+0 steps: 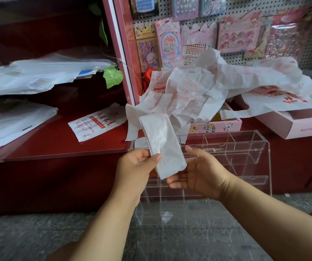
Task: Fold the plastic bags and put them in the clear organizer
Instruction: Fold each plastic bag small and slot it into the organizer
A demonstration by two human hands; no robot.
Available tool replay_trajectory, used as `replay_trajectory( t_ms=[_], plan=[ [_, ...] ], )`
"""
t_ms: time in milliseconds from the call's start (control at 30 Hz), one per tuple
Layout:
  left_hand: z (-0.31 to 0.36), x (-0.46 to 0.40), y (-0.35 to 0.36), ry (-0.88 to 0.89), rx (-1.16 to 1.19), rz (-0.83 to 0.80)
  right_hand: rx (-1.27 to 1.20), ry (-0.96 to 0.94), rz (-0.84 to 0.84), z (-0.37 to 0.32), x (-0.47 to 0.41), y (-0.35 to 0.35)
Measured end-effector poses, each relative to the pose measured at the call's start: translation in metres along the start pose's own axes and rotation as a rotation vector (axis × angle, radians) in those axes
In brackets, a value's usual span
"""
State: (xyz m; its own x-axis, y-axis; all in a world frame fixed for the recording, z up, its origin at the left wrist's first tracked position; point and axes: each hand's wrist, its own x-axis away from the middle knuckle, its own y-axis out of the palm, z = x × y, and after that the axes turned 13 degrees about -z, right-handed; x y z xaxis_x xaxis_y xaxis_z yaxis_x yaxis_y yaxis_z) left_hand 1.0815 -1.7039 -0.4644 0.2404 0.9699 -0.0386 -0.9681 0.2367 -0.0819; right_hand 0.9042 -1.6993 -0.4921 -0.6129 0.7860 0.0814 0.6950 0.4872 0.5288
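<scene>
Pinching a folded white plastic bag point(163, 146) between thumb and fingers, the left hand point(136, 164) holds its lower edge; the right hand point(198, 174) lies under it, fingers relaxed and spread. Just behind them the clear organizer point(245, 147) stands against the red counter point(57, 146). Farther back, loose printed bags point(217, 85) pile over pink boxes point(217, 127), below a pegboard point(232, 32) of stickers.
</scene>
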Motion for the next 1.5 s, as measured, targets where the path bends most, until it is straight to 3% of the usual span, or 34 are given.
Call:
replay_trajectory(
  t_ms=[267,667,833,933,1067,1167,1300,1500],
  plan=[
    [-0.005,-0.001,0.002,-0.076,-0.057,-0.070,0.137,-0.104,0.077,0.001,-0.001,0.004],
    [-0.017,-0.003,0.009,-0.077,-0.105,-0.010,0.480,-0.167,0.166,0.005,-0.003,0.001],
    [-0.022,-0.006,0.010,-0.307,0.209,-0.022,0.558,-0.206,0.201,0.006,-0.003,0.004],
    [-0.020,-0.006,0.011,-0.275,0.411,-0.026,0.620,-0.194,0.147,0.011,-0.004,0.004],
    [-0.019,-0.008,0.010,-0.146,0.289,0.032,0.600,-0.151,0.200,0.012,-0.005,0.006],
    [-0.015,-0.005,0.013,-0.097,0.244,-0.014,0.438,-0.126,0.297,0.007,-0.004,0.004],
    [-0.015,-0.002,0.017,-0.024,0.169,-0.118,0.297,-0.148,0.253,0.003,-0.002,-0.004],
    [-0.017,-0.004,0.012,-0.079,-0.057,-0.089,0.375,-0.226,0.280,-0.002,-0.001,-0.008]
  ],
)
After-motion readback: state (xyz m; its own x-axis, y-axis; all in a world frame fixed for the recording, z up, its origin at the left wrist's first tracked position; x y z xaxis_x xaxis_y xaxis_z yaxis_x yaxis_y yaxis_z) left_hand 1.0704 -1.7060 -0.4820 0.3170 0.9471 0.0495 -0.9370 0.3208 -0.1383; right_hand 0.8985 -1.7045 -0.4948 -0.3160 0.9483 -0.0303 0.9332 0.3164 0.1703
